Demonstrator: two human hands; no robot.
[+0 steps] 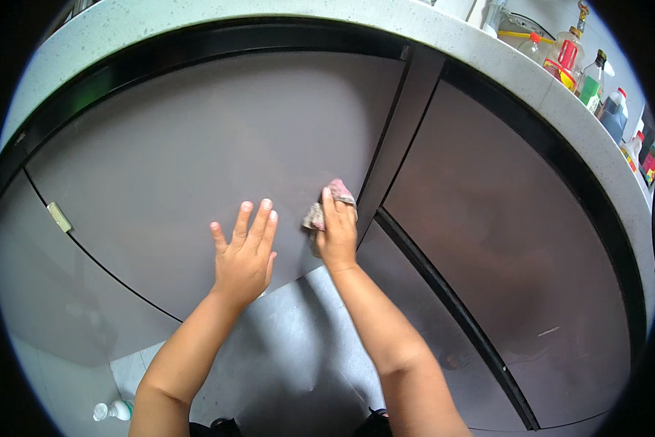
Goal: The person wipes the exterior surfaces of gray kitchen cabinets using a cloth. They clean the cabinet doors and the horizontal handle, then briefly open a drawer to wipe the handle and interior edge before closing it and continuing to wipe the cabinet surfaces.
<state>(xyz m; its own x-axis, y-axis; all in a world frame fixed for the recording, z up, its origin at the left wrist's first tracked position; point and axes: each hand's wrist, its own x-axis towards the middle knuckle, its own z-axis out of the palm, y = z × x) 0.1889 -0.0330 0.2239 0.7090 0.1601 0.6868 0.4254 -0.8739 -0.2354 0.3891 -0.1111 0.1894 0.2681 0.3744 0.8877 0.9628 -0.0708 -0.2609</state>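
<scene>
My right hand (pixel 338 231) is closed on a crumpled cloth (pixel 341 191), greyish with pink patches, and presses it to a grey cabinet door (pixel 196 131) close to its right edge. Part of the cloth is hidden under the fingers and palm. To the left of it, my left hand (pixel 245 255) has its fingers spread in front of the same door and holds nothing. Whether its fingertips touch the panel I cannot tell.
A pale speckled countertop (pixel 160 25) curves above the doors. Several bottles, among them a green-labelled bottle (pixel 592 81), stand on it at the right. A black handle strip (pixel 459 313) crosses the right cabinet. A white bottle (pixel 114 411) is on the floor at lower left.
</scene>
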